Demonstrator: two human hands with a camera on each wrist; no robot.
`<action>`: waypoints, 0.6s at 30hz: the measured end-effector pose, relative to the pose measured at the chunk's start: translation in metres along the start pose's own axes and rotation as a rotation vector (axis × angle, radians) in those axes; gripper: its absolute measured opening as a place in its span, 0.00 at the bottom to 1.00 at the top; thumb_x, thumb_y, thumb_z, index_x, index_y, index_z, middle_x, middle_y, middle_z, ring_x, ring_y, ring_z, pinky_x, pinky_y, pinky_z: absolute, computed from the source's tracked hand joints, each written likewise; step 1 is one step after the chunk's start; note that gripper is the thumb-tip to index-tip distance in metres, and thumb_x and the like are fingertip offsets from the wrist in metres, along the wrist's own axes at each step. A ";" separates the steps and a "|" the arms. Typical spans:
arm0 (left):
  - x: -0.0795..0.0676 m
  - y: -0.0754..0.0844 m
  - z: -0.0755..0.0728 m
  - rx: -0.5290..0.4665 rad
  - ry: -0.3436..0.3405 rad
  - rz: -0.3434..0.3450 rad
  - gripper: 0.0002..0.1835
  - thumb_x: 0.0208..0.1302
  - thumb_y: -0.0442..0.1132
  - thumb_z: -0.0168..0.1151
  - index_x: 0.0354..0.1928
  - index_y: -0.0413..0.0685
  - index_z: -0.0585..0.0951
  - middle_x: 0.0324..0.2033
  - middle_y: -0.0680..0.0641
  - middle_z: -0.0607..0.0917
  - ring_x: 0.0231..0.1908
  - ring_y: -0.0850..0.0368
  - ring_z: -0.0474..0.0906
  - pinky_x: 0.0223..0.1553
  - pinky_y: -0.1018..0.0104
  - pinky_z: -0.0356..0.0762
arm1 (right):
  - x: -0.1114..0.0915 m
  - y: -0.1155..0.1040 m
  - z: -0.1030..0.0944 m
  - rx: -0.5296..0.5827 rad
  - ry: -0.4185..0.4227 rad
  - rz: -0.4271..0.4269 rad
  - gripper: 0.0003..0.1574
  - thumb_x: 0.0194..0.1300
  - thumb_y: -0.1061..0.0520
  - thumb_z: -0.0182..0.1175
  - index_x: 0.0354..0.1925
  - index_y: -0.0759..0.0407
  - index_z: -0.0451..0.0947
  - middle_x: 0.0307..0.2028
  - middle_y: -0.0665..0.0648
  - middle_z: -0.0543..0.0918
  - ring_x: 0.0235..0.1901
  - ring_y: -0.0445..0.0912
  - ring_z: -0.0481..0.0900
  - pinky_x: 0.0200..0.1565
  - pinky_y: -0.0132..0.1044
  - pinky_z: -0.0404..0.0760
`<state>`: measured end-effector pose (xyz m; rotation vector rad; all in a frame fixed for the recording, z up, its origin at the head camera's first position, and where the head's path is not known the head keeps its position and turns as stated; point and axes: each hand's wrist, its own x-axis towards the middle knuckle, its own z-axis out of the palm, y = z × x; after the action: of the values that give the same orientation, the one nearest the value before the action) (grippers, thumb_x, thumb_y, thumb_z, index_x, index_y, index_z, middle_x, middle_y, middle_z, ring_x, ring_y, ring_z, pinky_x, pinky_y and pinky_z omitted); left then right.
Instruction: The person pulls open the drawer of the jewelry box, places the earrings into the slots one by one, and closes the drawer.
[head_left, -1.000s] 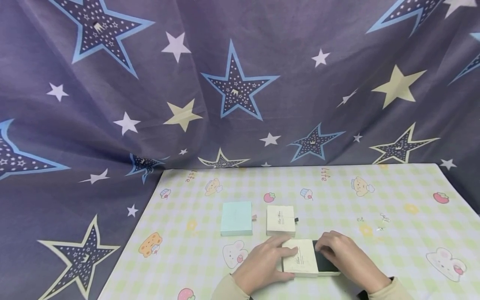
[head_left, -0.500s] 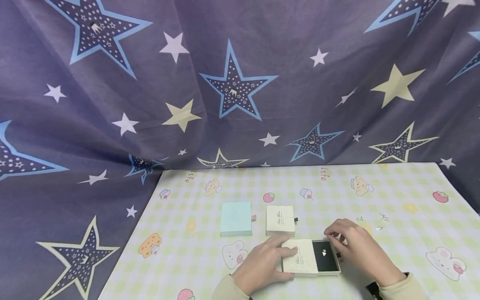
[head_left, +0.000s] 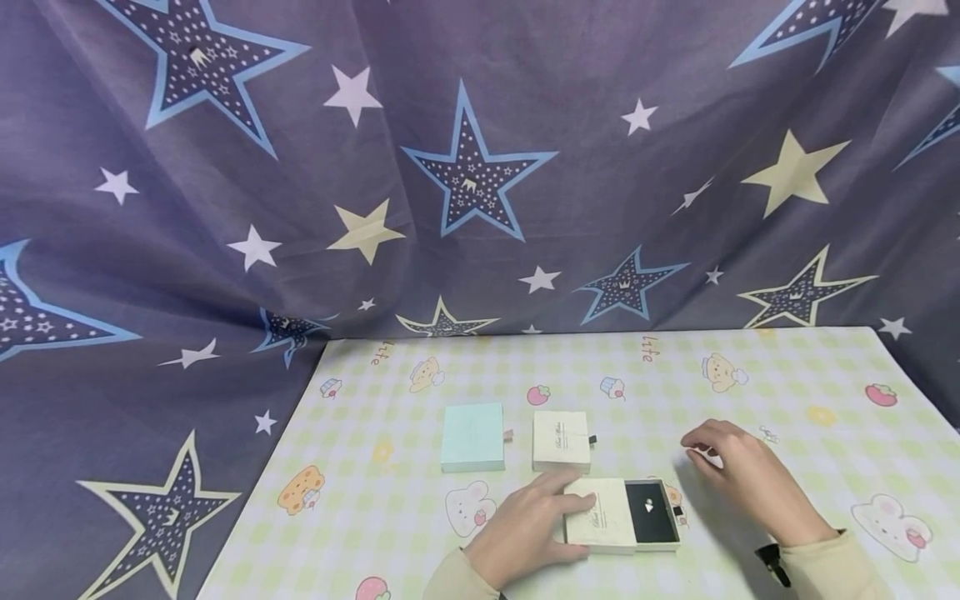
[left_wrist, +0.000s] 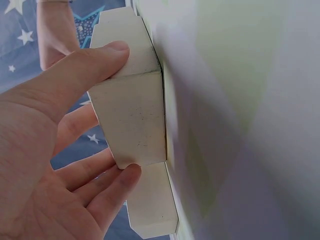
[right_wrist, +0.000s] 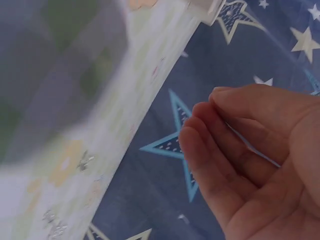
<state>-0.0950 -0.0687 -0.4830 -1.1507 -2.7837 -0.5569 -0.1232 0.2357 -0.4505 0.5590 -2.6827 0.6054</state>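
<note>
My left hand (head_left: 528, 525) holds the sleeve of a cream cardboard jewellery box (head_left: 600, 517) on the table, thumb on the near side and fingers across the top. The box's drawer (head_left: 672, 547) is slid out to the right. On its black lining lies a small silvery, pearl-like piece of jewellery (head_left: 648, 505). Up and to the right of the drawer, my right hand (head_left: 738, 471) hovers with loosely bent fingers. In the right wrist view, nothing shows between its fingers (right_wrist: 192, 145) and thumb. Silvery jewellery pieces (head_left: 768, 434) lie just beyond it, some hidden behind the hand.
Behind the drawer box stand a second cream box (head_left: 561, 440) with a black pull tab and a larger mint-green box (head_left: 473, 437) with a pinkish tab. A checked, cartoon-printed cloth covers the table (head_left: 337, 533). A purple star-patterned curtain (head_left: 480, 275) hangs behind it.
My right hand has left the drawer and moved right and back toward the loose jewellery, uncovering the small piece on the black lining. The left hand and boxes have stayed in place.
</note>
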 end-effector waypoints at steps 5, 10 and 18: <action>0.000 0.000 0.000 -0.001 -0.002 0.000 0.32 0.50 0.56 0.76 0.59 0.57 0.82 0.68 0.48 0.72 0.66 0.55 0.70 0.63 0.64 0.73 | 0.002 0.014 -0.002 0.011 -0.050 0.063 0.09 0.55 0.66 0.69 0.37 0.59 0.85 0.36 0.53 0.86 0.33 0.48 0.83 0.37 0.47 0.84; 0.000 -0.001 0.001 -0.004 -0.009 -0.003 0.32 0.50 0.56 0.75 0.59 0.58 0.82 0.69 0.48 0.72 0.67 0.55 0.70 0.63 0.64 0.73 | 0.003 0.026 0.001 -0.004 -0.089 0.105 0.08 0.56 0.66 0.69 0.37 0.63 0.84 0.37 0.57 0.86 0.37 0.54 0.84 0.43 0.52 0.82; -0.001 -0.001 0.001 -0.011 -0.017 -0.008 0.32 0.50 0.56 0.75 0.59 0.58 0.82 0.69 0.48 0.72 0.67 0.55 0.70 0.64 0.63 0.73 | 0.005 0.040 0.009 -0.052 -0.130 0.121 0.11 0.53 0.67 0.69 0.38 0.69 0.83 0.38 0.66 0.85 0.41 0.63 0.82 0.48 0.59 0.79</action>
<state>-0.0951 -0.0694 -0.4841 -1.1527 -2.8044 -0.5658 -0.1470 0.2634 -0.4694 0.4391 -2.8625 0.5466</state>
